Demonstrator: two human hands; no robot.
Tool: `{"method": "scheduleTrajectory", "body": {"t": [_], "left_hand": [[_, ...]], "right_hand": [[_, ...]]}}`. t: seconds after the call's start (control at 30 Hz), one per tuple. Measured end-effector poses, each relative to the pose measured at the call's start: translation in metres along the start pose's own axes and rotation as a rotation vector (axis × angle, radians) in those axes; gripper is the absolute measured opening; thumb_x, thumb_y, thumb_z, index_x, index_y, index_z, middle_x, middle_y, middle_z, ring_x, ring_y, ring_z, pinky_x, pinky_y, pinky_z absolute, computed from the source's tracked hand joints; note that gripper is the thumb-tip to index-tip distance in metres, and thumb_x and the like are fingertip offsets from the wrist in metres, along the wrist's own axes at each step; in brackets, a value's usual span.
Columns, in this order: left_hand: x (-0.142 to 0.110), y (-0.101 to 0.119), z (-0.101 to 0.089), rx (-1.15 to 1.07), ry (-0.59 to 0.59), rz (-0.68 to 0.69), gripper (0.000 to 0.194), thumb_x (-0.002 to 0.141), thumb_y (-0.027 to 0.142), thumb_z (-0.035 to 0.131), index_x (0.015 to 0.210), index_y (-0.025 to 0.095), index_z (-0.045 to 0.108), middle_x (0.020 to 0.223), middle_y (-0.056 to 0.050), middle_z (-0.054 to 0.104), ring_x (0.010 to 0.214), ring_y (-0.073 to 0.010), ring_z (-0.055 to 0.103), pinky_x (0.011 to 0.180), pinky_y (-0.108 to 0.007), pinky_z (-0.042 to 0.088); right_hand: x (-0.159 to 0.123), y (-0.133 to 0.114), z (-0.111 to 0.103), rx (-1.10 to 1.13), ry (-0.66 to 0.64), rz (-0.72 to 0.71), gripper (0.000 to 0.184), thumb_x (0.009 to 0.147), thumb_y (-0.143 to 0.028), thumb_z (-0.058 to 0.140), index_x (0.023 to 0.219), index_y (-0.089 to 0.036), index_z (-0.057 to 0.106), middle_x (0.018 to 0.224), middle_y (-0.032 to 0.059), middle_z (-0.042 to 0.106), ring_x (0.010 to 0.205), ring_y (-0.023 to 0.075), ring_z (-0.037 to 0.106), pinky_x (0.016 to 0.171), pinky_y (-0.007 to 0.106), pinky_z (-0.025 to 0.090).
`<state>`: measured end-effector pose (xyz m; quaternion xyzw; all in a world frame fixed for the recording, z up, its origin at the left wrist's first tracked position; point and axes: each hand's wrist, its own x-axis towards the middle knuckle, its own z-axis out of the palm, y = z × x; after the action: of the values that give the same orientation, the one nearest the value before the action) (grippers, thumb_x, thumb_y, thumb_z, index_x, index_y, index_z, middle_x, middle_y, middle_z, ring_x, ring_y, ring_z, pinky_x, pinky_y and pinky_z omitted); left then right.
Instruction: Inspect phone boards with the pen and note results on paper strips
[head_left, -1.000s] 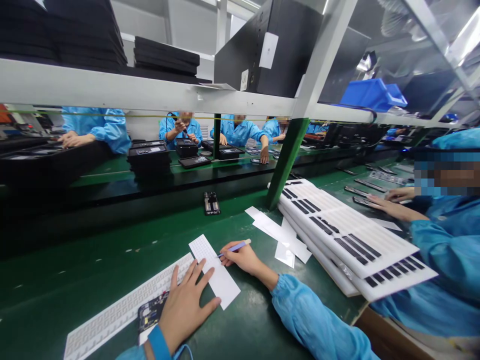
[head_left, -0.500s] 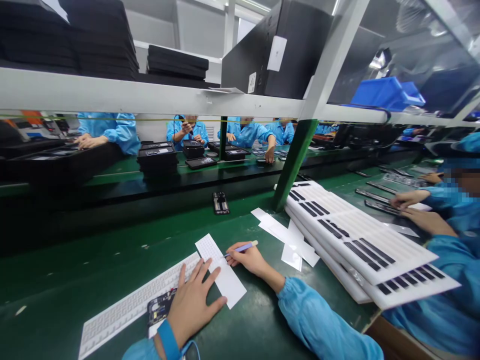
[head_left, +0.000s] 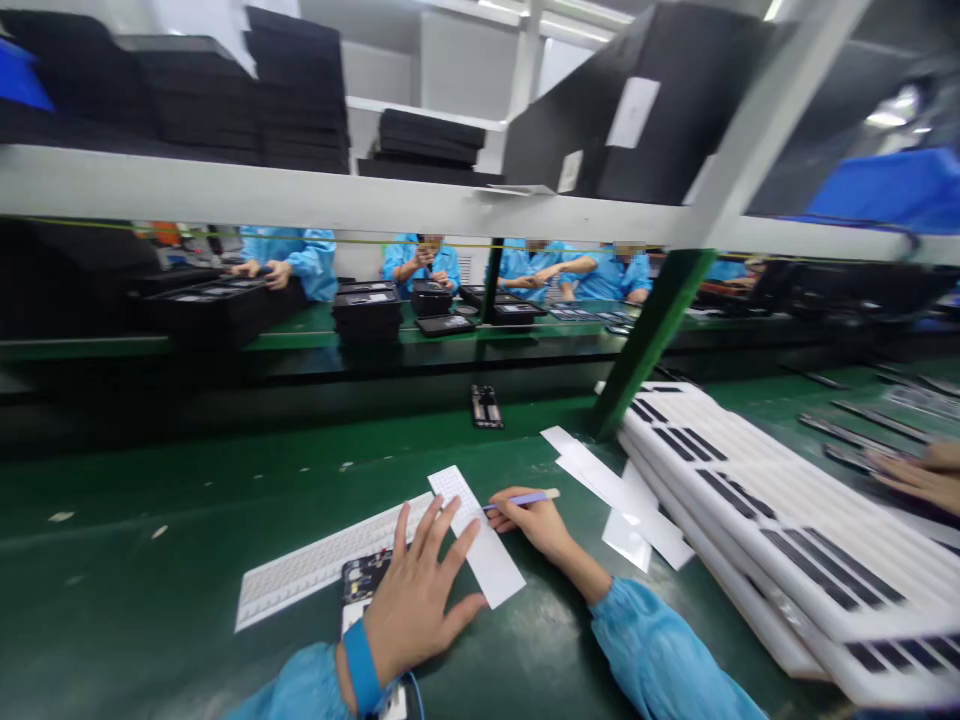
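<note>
My left hand [head_left: 421,592] lies flat with fingers spread on a white strip sheet [head_left: 480,538], its palm partly over a dark phone board [head_left: 360,577]. My right hand [head_left: 534,520] pinches a thin purple-and-cream tool [head_left: 523,498], its tip touching the strip's right edge. A long white dotted sheet [head_left: 315,566] lies under the board, running left.
White foam trays [head_left: 757,500] with dark strips are stacked at the right. Loose white backing papers [head_left: 615,495] lie beside them. Another phone board [head_left: 486,405] sits on the dark belt. A green post [head_left: 645,340] rises behind. A co-worker's hand [head_left: 919,475] is at the right; other workers sit across.
The view has swung left, so everything shifted right in the picture. My hands stay on the strip and the tool as before. The neighbour at the right has mostly left the picture.
</note>
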<state>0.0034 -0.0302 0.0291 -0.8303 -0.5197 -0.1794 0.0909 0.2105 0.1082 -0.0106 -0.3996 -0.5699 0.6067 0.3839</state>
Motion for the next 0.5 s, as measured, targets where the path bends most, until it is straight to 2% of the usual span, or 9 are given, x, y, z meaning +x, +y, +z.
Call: {"method": "scheduleTrajectory", "body": {"t": [0.1, 0.2, 0.27, 0.33, 0.4, 0.5], "left_hand": [[-0.030, -0.014, -0.036, 0.008, 0.127, -0.003, 0.059, 0.092, 0.038, 0.049, 0.147, 0.028, 0.029, 0.153, -0.007, 0.025, 0.141, -0.0315, 0.021, 0.116, -0.056, 0.013], [-0.076, -0.049, -0.047, -0.014, 0.221, -0.194, 0.050, 0.092, 0.032, 0.049, 0.140, 0.025, 0.037, 0.147, -0.010, 0.031, 0.138, -0.0310, 0.027, 0.115, -0.053, 0.024], [-0.103, -0.073, -0.040, -0.028, 0.170, -0.317, 0.049, 0.091, 0.037, 0.051, 0.137, 0.024, 0.041, 0.146, -0.011, 0.033, 0.137, -0.0326, 0.029, 0.111, -0.053, 0.031], [-0.119, -0.087, -0.030, -0.055, 0.062, -0.374, 0.052, 0.090, 0.044, 0.053, 0.137, 0.025, 0.043, 0.147, -0.011, 0.032, 0.137, -0.0342, 0.029, 0.108, -0.053, 0.035], [-0.124, -0.088, -0.021, -0.077, -0.034, -0.358, 0.057, 0.088, 0.047, 0.055, 0.140, 0.027, 0.041, 0.150, -0.008, 0.029, 0.139, -0.0346, 0.025, 0.110, -0.054, 0.033], [-0.122, -0.079, -0.016, -0.074, -0.126, -0.269, 0.068, 0.086, 0.050, 0.057, 0.146, 0.030, 0.033, 0.154, -0.004, 0.025, 0.142, -0.0333, 0.020, 0.114, -0.056, 0.022]], "right_hand": [[-0.001, -0.002, -0.001, -0.008, 0.013, 0.003, 0.051, 0.061, -0.059, 0.079, 0.082, -0.013, 0.070, 0.071, 0.0105, 0.071, 0.062, 0.0219, 0.069, 0.060, 0.033, 0.059], [-0.005, -0.007, 0.007, 0.017, 0.048, 0.002, 0.053, 0.060, -0.060, 0.081, 0.080, -0.013, 0.070, 0.071, 0.0115, 0.071, 0.062, 0.0232, 0.069, 0.060, 0.035, 0.060], [-0.011, -0.011, 0.023, 0.054, 0.088, 0.001, 0.052, 0.061, -0.059, 0.082, 0.080, -0.012, 0.070, 0.073, 0.0124, 0.071, 0.063, 0.0236, 0.069, 0.060, 0.034, 0.060], [-0.021, -0.013, 0.048, 0.090, 0.072, 0.011, 0.051, 0.062, -0.057, 0.082, 0.082, -0.012, 0.070, 0.073, 0.0129, 0.071, 0.064, 0.0238, 0.070, 0.059, 0.032, 0.059], [-0.032, -0.013, 0.080, 0.116, -0.004, 0.034, 0.051, 0.063, -0.056, 0.082, 0.082, -0.011, 0.069, 0.073, 0.0128, 0.071, 0.062, 0.0236, 0.070, 0.055, 0.030, 0.058], [-0.046, -0.007, 0.127, 0.135, -0.108, 0.078, 0.051, 0.063, -0.058, 0.080, 0.081, -0.011, 0.068, 0.069, 0.0115, 0.071, 0.059, 0.0222, 0.069, 0.050, 0.028, 0.056]]}}
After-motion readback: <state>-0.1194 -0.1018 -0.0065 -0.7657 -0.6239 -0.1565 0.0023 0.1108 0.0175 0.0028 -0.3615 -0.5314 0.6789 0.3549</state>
